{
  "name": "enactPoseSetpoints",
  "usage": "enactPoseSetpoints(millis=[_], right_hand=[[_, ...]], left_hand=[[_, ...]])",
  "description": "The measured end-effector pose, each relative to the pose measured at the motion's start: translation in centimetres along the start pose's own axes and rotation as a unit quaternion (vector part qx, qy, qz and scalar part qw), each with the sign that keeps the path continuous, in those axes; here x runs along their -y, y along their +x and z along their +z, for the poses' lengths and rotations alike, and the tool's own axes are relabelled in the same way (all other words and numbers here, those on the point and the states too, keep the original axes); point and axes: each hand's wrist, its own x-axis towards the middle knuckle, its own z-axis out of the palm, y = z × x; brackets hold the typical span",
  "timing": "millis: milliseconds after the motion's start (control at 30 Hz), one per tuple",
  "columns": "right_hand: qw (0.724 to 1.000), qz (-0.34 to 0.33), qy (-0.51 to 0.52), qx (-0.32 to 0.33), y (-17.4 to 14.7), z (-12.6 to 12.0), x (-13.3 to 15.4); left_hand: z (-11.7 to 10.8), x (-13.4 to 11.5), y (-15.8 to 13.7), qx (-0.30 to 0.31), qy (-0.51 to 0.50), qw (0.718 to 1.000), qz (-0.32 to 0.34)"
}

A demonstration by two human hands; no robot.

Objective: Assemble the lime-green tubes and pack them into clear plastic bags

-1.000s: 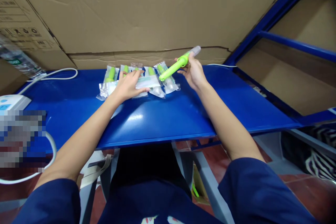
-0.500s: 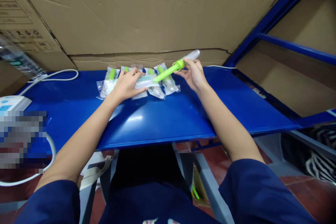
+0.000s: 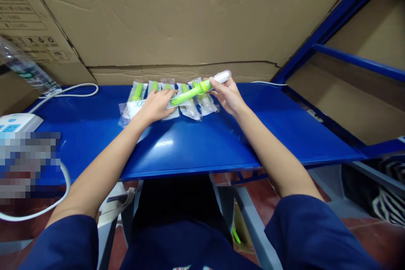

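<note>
A bright green stick (image 3: 189, 94) with a clear, round-tipped end (image 3: 225, 76) is held slanting between my hands, above the table. Its lower part lies inside a clear sleeve. My right hand (image 3: 228, 95) pinches the stick near its clear end. My left hand (image 3: 157, 104) is closed around the lower left end of the sleeve, and its palm hides what lies beneath. Under and behind the hands, several clear bags with green sticks lie in a row, including one at the left (image 3: 136, 92) and one at the right (image 3: 207, 103).
The blue table (image 3: 202, 147) backs onto a cardboard wall (image 3: 177, 21). At left are a white power strip (image 3: 23, 122) with a cable and a clear plastic bottle (image 3: 28, 69). A blue metal frame (image 3: 335, 25) rises at right.
My right hand has moved left and slightly down, pushing the green stick deeper into the clear sleeve. The left hand keeps its hold on the sleeve.
</note>
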Motion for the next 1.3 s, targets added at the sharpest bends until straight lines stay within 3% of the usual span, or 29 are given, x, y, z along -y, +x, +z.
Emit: enactPoseSetpoints(millis=[167, 500, 667, 800, 1100, 1300], right_hand=[[0.999, -0.004, -0.037, -0.021, 0.2, -0.1, -1.1], [0.996, 0.05, -0.055, 0.052, -0.2, -0.2, -0.3], [0.982, 0.079, -0.078, 0.15, -0.3, -1.4, 0.6], [0.974, 0.048, -0.124, 0.186, -0.6, -1.3, 1.2], [0.954, -0.033, -0.257, 0.149, -0.8, -0.5, 0.4], [0.969, -0.057, -0.212, 0.112, -0.7, -0.1, -0.3]], left_hand=[[0.0, -0.6, 0.1, 0.005, 0.031, 0.999, -0.014], [-0.4, 0.2, 0.0, -0.02, 0.032, 0.999, -0.017], [-0.5, 0.3, 0.1, -0.019, 0.028, 0.999, -0.006], [-0.6, 0.3, 0.1, -0.005, 0.011, 1.0, 0.022], [-0.8, 0.2, 0.1, -0.015, 0.017, 0.999, 0.029], [-0.9, 0.3, 0.2, -0.008, 0.031, 0.999, 0.021]])
